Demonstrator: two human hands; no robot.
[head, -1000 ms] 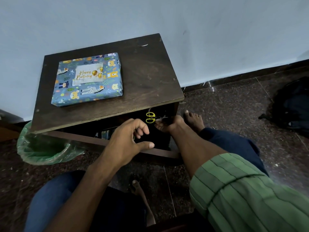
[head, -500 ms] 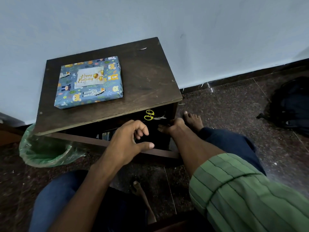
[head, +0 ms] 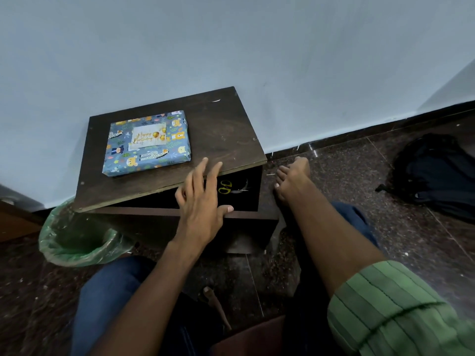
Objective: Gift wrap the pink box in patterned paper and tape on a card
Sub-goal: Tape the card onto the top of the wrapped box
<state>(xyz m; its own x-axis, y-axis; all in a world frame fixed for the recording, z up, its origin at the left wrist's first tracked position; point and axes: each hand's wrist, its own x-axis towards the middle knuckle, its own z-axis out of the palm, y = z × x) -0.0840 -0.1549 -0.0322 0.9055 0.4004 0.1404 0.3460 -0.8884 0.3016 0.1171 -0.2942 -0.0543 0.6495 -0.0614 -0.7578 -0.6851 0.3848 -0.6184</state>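
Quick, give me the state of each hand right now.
Left hand: open, fingers spread over the table's front edge, holding nothing.
Right hand: open, fingers relaxed beside the table, holding nothing.

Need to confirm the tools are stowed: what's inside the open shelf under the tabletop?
Yellow-handled scissors lie inside the shelf, toward its right. The left hand covers the shelf's middle, and the rest is too dark to make out.

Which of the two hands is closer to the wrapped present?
The left hand, fingers spread over the dark wooden table's front edge near the blue animal-patterned present; the right hand hangs beside the table.
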